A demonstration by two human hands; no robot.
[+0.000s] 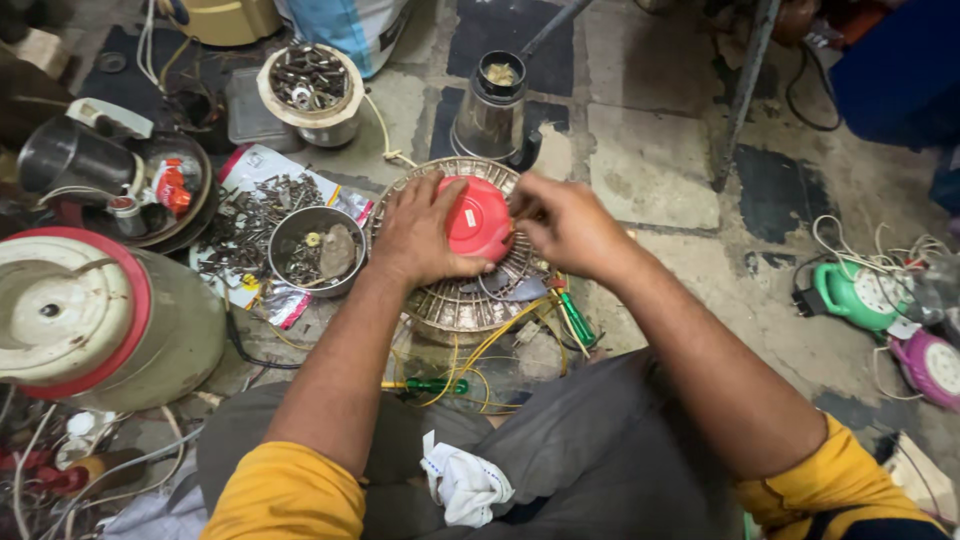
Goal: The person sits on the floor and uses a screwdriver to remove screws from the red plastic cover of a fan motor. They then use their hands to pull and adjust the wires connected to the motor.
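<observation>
Cream appliance body [95, 320]: far left on the floor, red-rimmed, lying on its side; well apart from both hands.
Steel bowl [315, 250]: just left of the left hand, holding screws and a grey lump; it stands on a printed sheet strewn with loose screws [250, 225].
Left hand [420, 235]: laid flat over the left side of the red cap, fingers spread wide and pressing down, thumb curled at the cap's near edge.
Red cap [480, 215]: round, domed, sitting at the centre of the wire fan guard; no long axis, lies directly between the two hands and touches both.
Wire fan guard [455, 300]: circular, flat on the floor in front of the lap, ringing the cap on all sides.
Right hand [570, 225]: at the cap's right edge, fingers bunched narrow against the rim; whether they pinch a small part cannot be told.
Nearer hand: equal, both in contact.
Green screwdrivers [578, 320]: one just right of the guard's near rim, another near the knees among yellow wires [490, 345].
Steel jar [492, 115]: just beyond the guard's far rim.
Open room: bare floor [660, 160] to the right; left side crowded.
</observation>
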